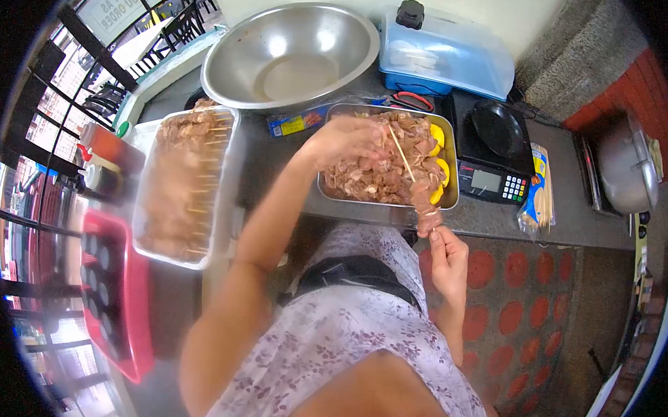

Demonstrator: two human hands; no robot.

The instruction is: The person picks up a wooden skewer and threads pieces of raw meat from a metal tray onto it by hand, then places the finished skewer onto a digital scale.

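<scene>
My right hand (448, 258) pinches the lower end of a meat skewer (424, 204) at the tray's front edge. Raw meat pieces cover the skewer's lower part, and its bare bamboo stick (402, 153) points up and left over the tray. Reaching across from the left, my left hand (351, 143) has its fingers stretched over the loose raw meat (353, 178), fingertips right at the pieces. This meat fills a metal tray (322, 186), with yellow citrus-like pieces (442, 179) along its right side.
At left, a white container (139, 227) holds rows of filled skewers. Behind stand a large steel bowl (298, 67) and a blue lidded box (435, 61). A digital scale (490, 151), bamboo sticks in a packet (542, 194), bottles (103, 178) and a pink tray (135, 326) lie around.
</scene>
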